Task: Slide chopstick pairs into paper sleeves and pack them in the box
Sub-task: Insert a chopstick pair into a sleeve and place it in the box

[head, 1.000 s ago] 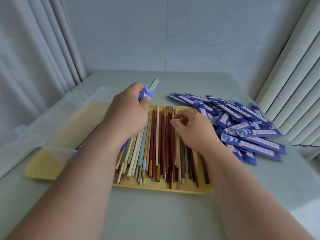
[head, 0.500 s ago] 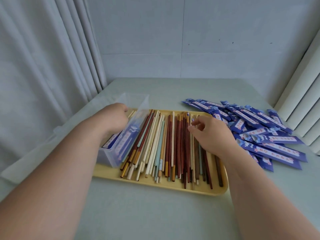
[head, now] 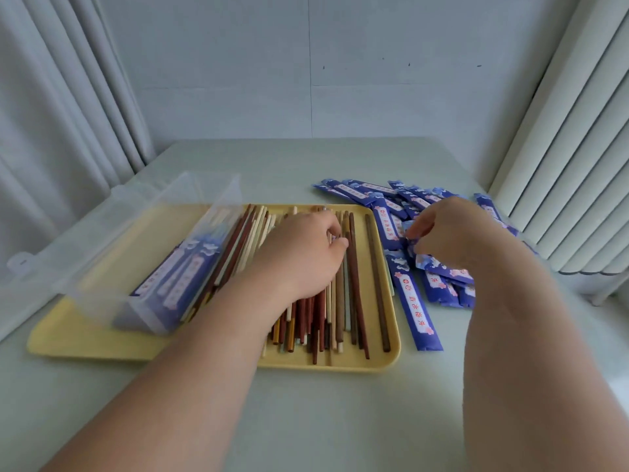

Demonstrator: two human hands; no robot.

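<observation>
Head view, only cam: a sec ago the left hand [head: 299,260] was carrying a finished pair w/ the sleeve on, and half a sec ago it was reaching into the clear box [head: 153,212]. Now it's out again and lies over the loose chopsticks [head: 354,301] on the yellow tray [head: 340,364], fingers curled down among the sticks. Can't tell if it has actually got hold of any yet. The right hand [head: 452,233] was on the sticks before and has since swung right, off the tray, to the blue paper sleeves [head: 367,194] heaped on the bench [head: 340,420]. Its fingertips pinch the end of one sleeve [head: 408,229] at the near-left edge of the heap. The hands are apart, w/ the tray's right rim between them. The box sits on the tray's left part, and the sleeved pairs [head: 180,277] lie in it along its right wall, so the last pair looks to be packed. Judgement: one cycle is done and the next is starting, sticks in the left and a sleeve in the right. Plenty of loose sticks and sleeves remain, so the task is prob. far from finished.
</observation>
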